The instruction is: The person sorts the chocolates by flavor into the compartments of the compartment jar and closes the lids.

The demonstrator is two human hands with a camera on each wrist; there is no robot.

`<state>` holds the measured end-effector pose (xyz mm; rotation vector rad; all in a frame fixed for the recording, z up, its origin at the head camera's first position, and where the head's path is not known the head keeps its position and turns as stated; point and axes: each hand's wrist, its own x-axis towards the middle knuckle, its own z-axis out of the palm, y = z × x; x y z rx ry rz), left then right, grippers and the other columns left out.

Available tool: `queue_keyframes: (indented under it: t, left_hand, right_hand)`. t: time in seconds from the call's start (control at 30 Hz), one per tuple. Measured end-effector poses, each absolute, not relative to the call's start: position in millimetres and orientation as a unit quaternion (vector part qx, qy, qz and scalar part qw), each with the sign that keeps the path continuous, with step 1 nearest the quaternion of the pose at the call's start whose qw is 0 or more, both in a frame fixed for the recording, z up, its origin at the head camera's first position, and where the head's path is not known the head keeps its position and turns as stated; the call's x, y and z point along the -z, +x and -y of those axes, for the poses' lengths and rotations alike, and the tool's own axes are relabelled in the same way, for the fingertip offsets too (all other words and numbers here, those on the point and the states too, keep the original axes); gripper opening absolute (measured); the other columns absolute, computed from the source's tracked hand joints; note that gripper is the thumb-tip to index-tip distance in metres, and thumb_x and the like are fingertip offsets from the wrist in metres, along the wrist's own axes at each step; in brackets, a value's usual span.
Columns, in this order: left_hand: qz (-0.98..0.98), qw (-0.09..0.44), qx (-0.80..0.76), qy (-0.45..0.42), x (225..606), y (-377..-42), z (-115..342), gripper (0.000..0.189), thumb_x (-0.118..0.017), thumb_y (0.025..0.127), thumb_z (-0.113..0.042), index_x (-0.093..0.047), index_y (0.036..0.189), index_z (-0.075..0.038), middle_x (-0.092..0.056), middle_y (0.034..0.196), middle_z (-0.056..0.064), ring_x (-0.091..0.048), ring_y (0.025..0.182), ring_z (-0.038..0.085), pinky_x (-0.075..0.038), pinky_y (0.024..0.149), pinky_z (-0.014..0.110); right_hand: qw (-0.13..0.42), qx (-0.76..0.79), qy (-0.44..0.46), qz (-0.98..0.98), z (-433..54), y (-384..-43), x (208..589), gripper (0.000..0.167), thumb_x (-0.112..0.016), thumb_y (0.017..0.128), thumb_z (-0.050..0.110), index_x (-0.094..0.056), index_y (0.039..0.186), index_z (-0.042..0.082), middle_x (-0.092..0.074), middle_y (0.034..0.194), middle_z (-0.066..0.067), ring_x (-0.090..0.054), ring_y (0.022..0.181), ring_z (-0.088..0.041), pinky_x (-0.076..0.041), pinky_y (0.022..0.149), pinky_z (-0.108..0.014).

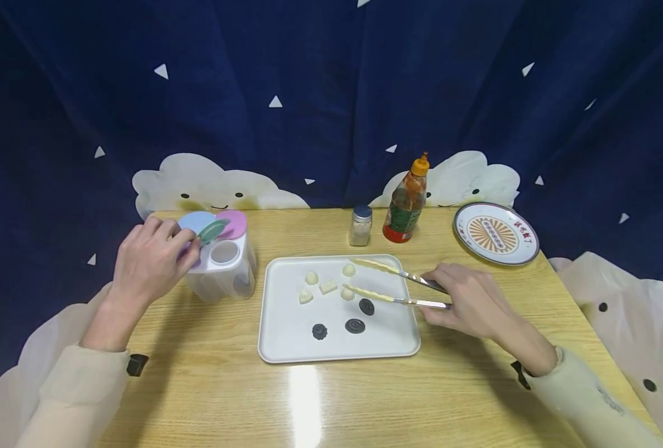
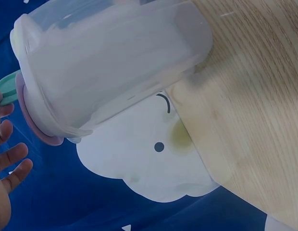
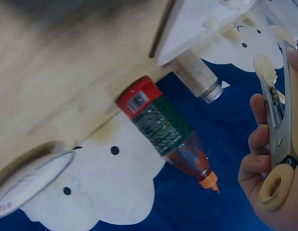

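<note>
My left hand (image 1: pixel 152 258) pinches the raised green lid (image 1: pixel 213 230) of a translucent storage box (image 1: pixel 219 286). Beneath that lid a round opening (image 1: pixel 224 252) shows in the box's white top. Blue (image 1: pixel 196 220) and pink (image 1: pixel 234 223) lids lie beside it. My right hand (image 1: pixel 471 302) grips metal tongs (image 1: pixel 421 303) with cream-coloured tips, their arms spread apart over a white tray (image 1: pixel 287 345). Several small cream pieces (image 1: pixel 328 286) lie on the tray, two of them close to the tong tips. Three dark pieces (image 1: pixel 355 326) rest nearer the front.
Behind the tray stand a small blue-capped jar (image 1: pixel 361 227) and a sauce bottle (image 1: pixel 405 208) with an orange nozzle. A patterned plate (image 1: pixel 496 234) sits at the back right. Dark blue curtain (image 1: pixel 320 106) hangs behind the wooden table (image 1: pixel 219 386).
</note>
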<state>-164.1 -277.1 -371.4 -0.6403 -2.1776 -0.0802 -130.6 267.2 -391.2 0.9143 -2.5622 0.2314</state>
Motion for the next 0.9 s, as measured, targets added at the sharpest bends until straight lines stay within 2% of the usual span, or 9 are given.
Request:
queue_keyframes:
  t: [0.37, 0.7, 0.9]
  left_hand:
    - [0.875, 0.415, 0.019, -0.249, 370.8, -162.3, 276.8, 0.032, -0.05, 0.098, -0.027, -0.068, 0.087, -0.003, -0.066, 0.08, 0.02, -0.059, 0.077, 0.042, -0.045, 0.057, 0.048]
    - [0.872, 0.417, 0.027, -0.254, 370.5, -163.0, 276.3, 0.029, -0.052, 0.097, -0.026, -0.068, 0.087, -0.003, -0.066, 0.08, 0.02, -0.059, 0.077, 0.043, -0.044, 0.057, 0.048]
    - [0.87, 0.42, 0.029, -0.258, 371.1, -164.0, 276.8, 0.029, -0.053, 0.096, -0.025, -0.068, 0.087, -0.003, -0.066, 0.08, 0.021, -0.059, 0.077, 0.043, -0.044, 0.057, 0.049]
  right_hand:
    - [0.195, -0.06, 0.3, 0.932, -283.5, -113.3, 417.8, 0.046, -0.086, 0.065, 0.046, -0.073, 0.099, 0.018, -0.065, 0.079, 0.01, -0.059, 0.065, -0.007, -0.043, 0.049, -0.026]
    - [0.159, -0.062, 0.288, 0.942, -290.8, -100.3, 437.6, 0.047, -0.088, 0.068, 0.045, -0.074, 0.105, 0.018, -0.067, 0.082, 0.011, -0.053, 0.067, 0.0, -0.044, 0.053, -0.023]
    - [0.155, -0.068, 0.288, 0.943, -293.4, -98.3, 442.4, 0.043, -0.088, 0.069, 0.042, -0.073, 0.103, 0.019, -0.066, 0.082, 0.011, -0.052, 0.066, 0.001, -0.043, 0.053, -0.023]
